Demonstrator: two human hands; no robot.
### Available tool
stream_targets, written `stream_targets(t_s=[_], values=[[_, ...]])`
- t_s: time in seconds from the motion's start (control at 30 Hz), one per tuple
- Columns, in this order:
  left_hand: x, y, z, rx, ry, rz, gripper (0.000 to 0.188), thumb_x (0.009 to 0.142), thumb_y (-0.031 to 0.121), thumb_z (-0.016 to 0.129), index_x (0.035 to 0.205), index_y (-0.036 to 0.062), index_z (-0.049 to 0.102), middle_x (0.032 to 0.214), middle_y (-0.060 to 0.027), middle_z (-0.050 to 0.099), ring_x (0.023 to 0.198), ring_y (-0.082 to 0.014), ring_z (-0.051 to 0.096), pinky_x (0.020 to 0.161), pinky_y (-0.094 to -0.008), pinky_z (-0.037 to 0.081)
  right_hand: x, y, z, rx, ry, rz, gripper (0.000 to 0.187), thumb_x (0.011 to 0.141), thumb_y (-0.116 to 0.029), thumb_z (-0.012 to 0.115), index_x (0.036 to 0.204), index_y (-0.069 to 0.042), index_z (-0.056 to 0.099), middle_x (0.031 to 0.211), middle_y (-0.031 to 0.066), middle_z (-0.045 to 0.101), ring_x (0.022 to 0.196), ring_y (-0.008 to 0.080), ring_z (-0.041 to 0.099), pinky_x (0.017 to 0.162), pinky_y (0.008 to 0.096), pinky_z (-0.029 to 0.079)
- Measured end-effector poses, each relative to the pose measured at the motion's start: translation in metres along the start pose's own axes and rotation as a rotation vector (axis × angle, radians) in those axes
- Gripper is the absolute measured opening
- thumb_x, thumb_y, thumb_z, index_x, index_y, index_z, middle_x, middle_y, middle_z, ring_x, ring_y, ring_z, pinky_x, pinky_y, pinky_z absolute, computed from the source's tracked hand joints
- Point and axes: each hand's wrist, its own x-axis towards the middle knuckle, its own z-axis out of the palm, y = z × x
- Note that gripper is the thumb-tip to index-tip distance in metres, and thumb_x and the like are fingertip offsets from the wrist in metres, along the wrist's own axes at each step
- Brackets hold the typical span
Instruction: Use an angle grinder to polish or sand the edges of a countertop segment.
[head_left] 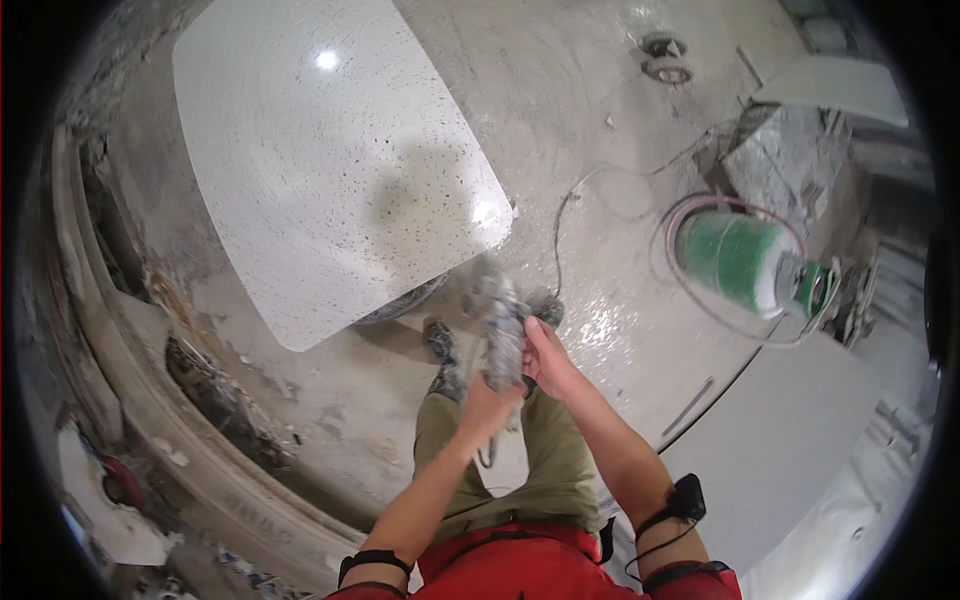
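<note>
A dust-covered angle grinder (504, 335) is held in front of my legs, its head end pointing away from me and blurred. My left hand (489, 405) is closed round the rear end of its body. Against the grinder's right side lies my right hand (546, 360), its fingers curled in at the body and the thumb up along it. A cord loop (487, 457) hangs below the tool, between my legs. Just beyond the grinder, to the left, is a large white speckled slab (330, 170) with a wet-looking sheen and my shadow on it.
At right a green gas cylinder (725, 258) lies with a hose coiled round it, near a wrapped block (790, 160). A thin cable (557, 235) crosses the floor. Small wheels (667, 69) sit far off. A pale panel (780, 450) lies right; long beams (190, 440) line the left.
</note>
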Motion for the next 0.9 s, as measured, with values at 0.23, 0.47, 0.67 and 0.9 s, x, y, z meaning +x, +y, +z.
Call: stream_targets(t_s=[0.23,0.47,0.67,0.9], values=[[-0.049,-0.017,0.027,0.182,-0.315,-0.167,0.069,0.079,0.028,0.077,0.128,-0.0059,0.042,0.105,-0.0189,0.064,0.094,-0.026,0.066,0.076,-0.037,0.053,0.024,0.053,-0.048,0.641,-0.173,0.284,0.056,0.096,-0.057,0.055,0.114,-0.005,0.06,0.088,0.0107,0.065,0.072,0.0243,0.067,0.067,0.0391,0.057],[0.023,-0.022,0.018,0.069,-0.57,-0.511,0.063,0.088,0.001,0.061,0.137,0.0008,0.022,0.095,-0.0088,0.052,0.065,-0.0142,0.057,0.051,-0.0305,0.045,0.095,0.054,-0.072,0.691,0.026,0.105,0.044,0.095,-0.042,0.063,0.111,-0.002,0.059,0.087,0.0117,0.065,0.076,0.0242,0.069,0.066,0.0388,0.059],[0.082,-0.05,0.006,0.575,-0.509,0.09,0.059,0.087,0.007,0.068,0.133,0.0038,0.031,0.098,-0.0069,0.056,0.076,-0.0134,0.059,0.06,-0.0312,0.049,0.17,0.068,-0.063,0.744,0.071,0.144,0.046,0.09,-0.03,0.072,0.115,0.0,0.049,0.084,0.0131,0.063,0.061,0.0217,0.066,0.054,0.0355,0.057],[0.178,-0.005,0.0,0.367,-0.527,-0.319,0.088,0.085,0.009,0.074,0.149,-0.004,0.014,0.13,-0.014,0.048,0.114,-0.0188,0.055,0.098,-0.0347,0.047,0.224,0.083,-0.03,0.644,0.107,0.139,0.043,0.092,-0.034,0.069,0.11,0.001,0.052,0.083,0.0121,0.065,0.061,0.0194,0.065,0.054,0.0335,0.056]])
